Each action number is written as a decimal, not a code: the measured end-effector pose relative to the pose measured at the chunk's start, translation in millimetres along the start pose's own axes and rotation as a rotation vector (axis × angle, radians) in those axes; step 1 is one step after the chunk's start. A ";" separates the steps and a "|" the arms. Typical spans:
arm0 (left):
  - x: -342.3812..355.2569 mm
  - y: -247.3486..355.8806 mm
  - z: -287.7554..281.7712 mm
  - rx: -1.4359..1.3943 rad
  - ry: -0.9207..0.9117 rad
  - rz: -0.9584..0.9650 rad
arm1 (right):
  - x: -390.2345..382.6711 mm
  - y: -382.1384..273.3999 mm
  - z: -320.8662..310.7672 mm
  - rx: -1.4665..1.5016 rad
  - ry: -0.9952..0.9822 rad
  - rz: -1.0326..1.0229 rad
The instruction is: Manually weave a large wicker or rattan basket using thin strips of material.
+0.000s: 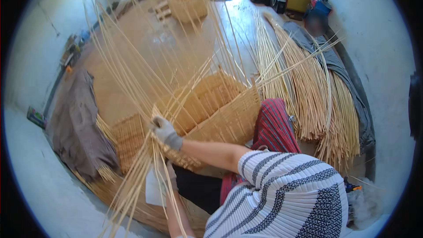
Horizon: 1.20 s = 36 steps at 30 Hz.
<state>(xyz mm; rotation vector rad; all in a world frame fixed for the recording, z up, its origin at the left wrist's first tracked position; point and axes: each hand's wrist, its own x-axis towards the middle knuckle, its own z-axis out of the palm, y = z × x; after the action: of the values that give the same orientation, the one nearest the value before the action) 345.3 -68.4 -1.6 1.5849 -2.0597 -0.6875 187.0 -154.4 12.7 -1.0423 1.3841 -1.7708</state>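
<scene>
A large woven wicker basket (pixel 233 121) lies before me, with many long cane strips (pixel 125 68) rising from it and fanning out. In its grey-white glove, my right hand (pixel 166 133) is closed round a bunch of these strips at the basket's near left corner. Just below it, my left hand (pixel 172 174), gloved too, is closed on strips that run down past the wrist; its fingers are partly hidden. Loose strip ends (pixel 128 185) spread toward the lower left. Beside the left hand hangs a white cloth-like piece (pixel 154 188).
Long bundles of cane (pixel 304 88) lie on the right, partly under a grey cloth (pixel 341 75). On the left, a dark cloth (pixel 72 123) covers more cane. Another basket (pixel 189 8) stands farther off. My knee in red striped fabric (pixel 275 125) presses close to the basket.
</scene>
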 end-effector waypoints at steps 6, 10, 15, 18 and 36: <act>9.3 4.3 13.5 0.383 0.005 -0.030 | 36.7 -58.6 -27.8 -0.341 -0.449 0.314; 13.2 -6.5 20.5 0.274 -0.014 0.019 | 34.7 -75.6 -8.7 -0.137 0.287 -0.434; 5.5 -39.6 22.2 0.445 0.161 0.117 | -23.7 -117.5 -25.5 0.623 -0.117 -0.201; 17.3 -55.3 37.0 0.245 0.180 0.188 | -24.8 -60.9 -52.4 0.443 -0.311 -0.133; 36.9 59.4 42.1 -0.106 0.065 0.182 | -92.6 6.6 -239.9 0.126 -0.006 0.374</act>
<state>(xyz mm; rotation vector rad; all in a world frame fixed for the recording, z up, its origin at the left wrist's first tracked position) 266.1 -86.6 5.0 1.3254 -2.0535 -0.6582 19.2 32.9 -41.8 -0.6700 1.3429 -1.5526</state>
